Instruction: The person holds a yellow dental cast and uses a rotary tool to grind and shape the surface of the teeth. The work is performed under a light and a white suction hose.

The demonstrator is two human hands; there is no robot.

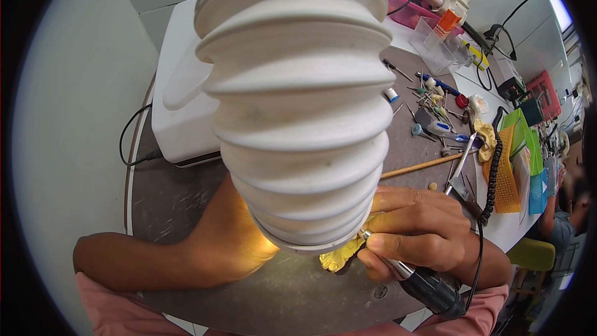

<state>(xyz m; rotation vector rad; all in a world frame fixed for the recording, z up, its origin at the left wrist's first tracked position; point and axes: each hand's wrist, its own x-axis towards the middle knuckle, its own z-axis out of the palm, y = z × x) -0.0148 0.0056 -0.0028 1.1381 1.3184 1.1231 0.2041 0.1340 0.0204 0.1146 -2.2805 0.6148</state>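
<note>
Gripping rotary handpiece [423, 283] pen-style, your right hand [416, 230] closed around it, tip at yellow cast [339, 258] under white hose mouth [298, 106]. Left hand [230, 242] mostly hidden behind hose; grip cannot tell. Risk: hose blocks your view, bur may skid toward unseen fingers; coiled cord [493, 168] at 3 o'clock could snag. Surface: scratched dark bench [180, 202]. Burs and tools [435, 115] scattered at 1 o'clock, white box [180, 87] at 10 o'clock, baskets [516, 162] at 2 o'clock.

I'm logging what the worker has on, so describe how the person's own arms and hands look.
Both hands are bare: no gloves, rings or watch in view. The right hand and the left hand lead to bare forearms. Pink sleeves begin near the elbows on both sides.
</note>
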